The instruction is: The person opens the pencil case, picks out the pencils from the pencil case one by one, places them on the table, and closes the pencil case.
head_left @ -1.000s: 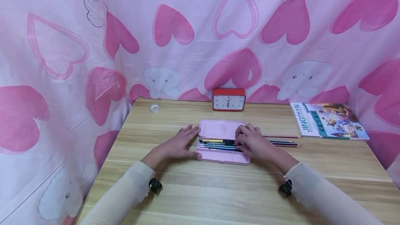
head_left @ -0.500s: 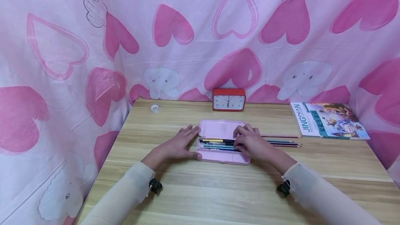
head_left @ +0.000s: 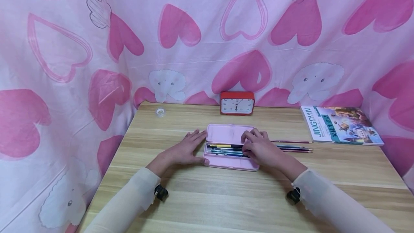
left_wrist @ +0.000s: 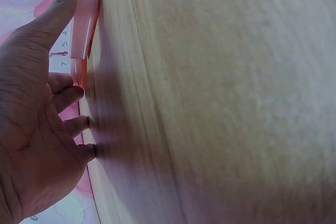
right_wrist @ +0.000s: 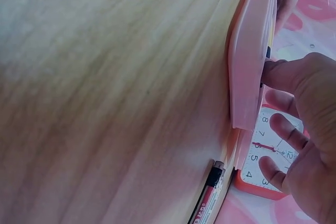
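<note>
Right hand (head_left: 262, 149): bent over pencils (head_left: 224, 151), grip unclear. Left hand (head_left: 183, 151): fingers apart, against pencil case (head_left: 223, 161) toward back edge of surface (head_left: 223, 200); best brace it, settle pencils flat.

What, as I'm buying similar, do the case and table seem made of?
Case: likely plastic, smooth with a soft sheen; pink walls and rounded corners suggest moulding, though painted metal is possible.
Table: wood or laminate, low sheen; streaked grain shows, leaving either open.
</note>
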Available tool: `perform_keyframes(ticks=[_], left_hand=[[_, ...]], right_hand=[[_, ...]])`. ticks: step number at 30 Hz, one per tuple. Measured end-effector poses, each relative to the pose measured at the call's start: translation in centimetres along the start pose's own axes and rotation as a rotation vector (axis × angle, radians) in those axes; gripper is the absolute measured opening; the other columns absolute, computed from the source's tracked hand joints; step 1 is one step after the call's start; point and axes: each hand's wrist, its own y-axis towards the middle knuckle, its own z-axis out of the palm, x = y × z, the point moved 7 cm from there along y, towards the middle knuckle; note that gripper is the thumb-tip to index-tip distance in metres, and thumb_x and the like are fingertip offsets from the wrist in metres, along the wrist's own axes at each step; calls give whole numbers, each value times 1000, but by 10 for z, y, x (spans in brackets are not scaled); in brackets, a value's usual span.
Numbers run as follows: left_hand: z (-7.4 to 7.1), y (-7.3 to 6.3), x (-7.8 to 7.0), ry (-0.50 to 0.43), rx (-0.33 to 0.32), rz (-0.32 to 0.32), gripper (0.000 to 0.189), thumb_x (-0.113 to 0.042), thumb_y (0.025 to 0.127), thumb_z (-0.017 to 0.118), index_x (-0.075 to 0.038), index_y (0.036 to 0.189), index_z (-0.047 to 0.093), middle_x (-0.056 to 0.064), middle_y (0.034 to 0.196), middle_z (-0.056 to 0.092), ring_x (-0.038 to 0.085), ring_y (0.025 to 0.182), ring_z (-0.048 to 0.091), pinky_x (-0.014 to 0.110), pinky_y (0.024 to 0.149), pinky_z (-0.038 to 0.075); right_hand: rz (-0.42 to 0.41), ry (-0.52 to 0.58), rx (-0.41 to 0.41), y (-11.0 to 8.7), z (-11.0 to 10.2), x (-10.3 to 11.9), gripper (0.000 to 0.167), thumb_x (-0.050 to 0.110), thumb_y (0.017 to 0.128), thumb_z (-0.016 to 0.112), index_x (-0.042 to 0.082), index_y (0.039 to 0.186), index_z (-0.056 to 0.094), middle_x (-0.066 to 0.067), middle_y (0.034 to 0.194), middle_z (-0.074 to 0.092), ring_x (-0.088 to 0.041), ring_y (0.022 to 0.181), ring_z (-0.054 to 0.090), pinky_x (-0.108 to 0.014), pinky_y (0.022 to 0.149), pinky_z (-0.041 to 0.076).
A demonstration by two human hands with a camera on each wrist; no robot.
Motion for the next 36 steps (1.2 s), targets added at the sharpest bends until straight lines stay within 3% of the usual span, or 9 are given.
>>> perform_keyframes(ticks=[5,22,29,36], left_hand=[[1,0,1,4,-3,-4,122,-78,87,78,-25,179,18,-6,188,13,24,177,-1,51,144,2],[-1,-2,-3,2,1,-5,121,-75,89,79,-23,179,19,-5,188,14,24,177,0,51,144,2],[0,-1,-2,5,-6,-1,121,-76,88,79,-24,179,19,-5,188,14,25,177,0,53,144,2],[1,0,0,13,-9,1,121,-78,88,78,-24,179,19,-6,188,14,24,177,0,52,144,3]], right_hand=[[-3,-26,-19,0,0,-1,9,14,96,87,22,100,87,1,131,63,-25,127,50,-65,113,45],[-11,-70,-4,1,2,3,13,16,92,92,21,101,86,2,129,62,-24,128,50,-67,120,43],[-4,-66,49,2,2,8,21,7,89,90,20,104,84,2,136,60,-28,136,48,-69,121,43],[-36,-147,81,5,2,16,14,6,92,86,16,101,84,-3,139,63,-31,137,50,-72,121,43]])
